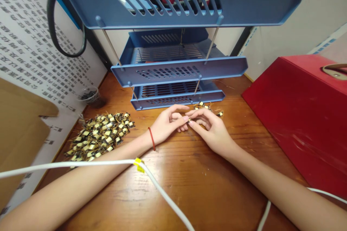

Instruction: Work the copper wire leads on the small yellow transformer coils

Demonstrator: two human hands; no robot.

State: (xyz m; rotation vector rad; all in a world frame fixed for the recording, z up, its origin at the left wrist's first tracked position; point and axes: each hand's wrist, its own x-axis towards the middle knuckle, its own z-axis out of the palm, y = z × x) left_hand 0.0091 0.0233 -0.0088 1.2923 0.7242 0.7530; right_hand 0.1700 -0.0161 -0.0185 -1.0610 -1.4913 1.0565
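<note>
Over the middle of the table, my left hand (168,122) and my right hand (213,128) meet at the fingertips. Both pinch one small coil (189,120), mostly covered by the fingers; a bit of it shows between the thumbs and forefingers. A red cord circles my left wrist. Just beyond my right hand lies a small group of yellow-and-black coils (202,105) with thin copper-coloured wires. To the left of my left hand spreads a large pile of similar coils (101,135), partly behind my left forearm.
A blue tiered tray rack (179,70) stands behind my hands, its top tier overhanging. At right is a red box (300,115). A clear plastic cup (90,95) with dark bits stands back left. A white cable (162,187) crosses the foreground; cardboard (21,133) leans at left.
</note>
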